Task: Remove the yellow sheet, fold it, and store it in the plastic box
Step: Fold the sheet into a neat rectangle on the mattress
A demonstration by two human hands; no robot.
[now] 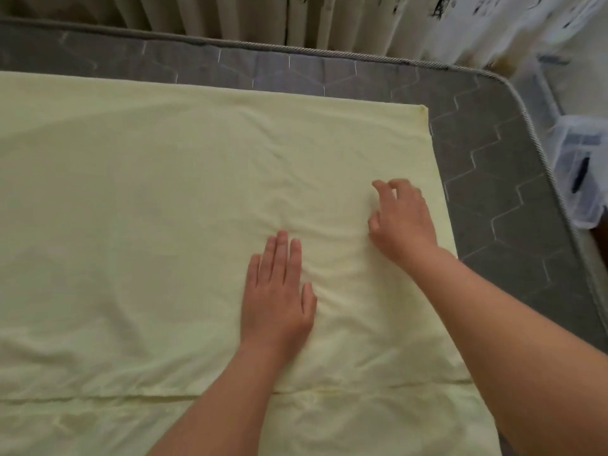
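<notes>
presses the yellow sheet (164, 192) flat under the spread left grip (278, 297), curls the right grip (403, 222) onto it, pinch unclear, inside its right edge, nearer the plastic box (579, 159)

Yellow sheet (164, 209) matt cloth; mattress (493, 166) quilted.

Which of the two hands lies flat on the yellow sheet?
The left hand, palm down with straight fingers on the yellow sheet. The right hand, nearer the sheet's right edge, has arched, curled fingers; whether it pinches cloth is unclear.
</notes>
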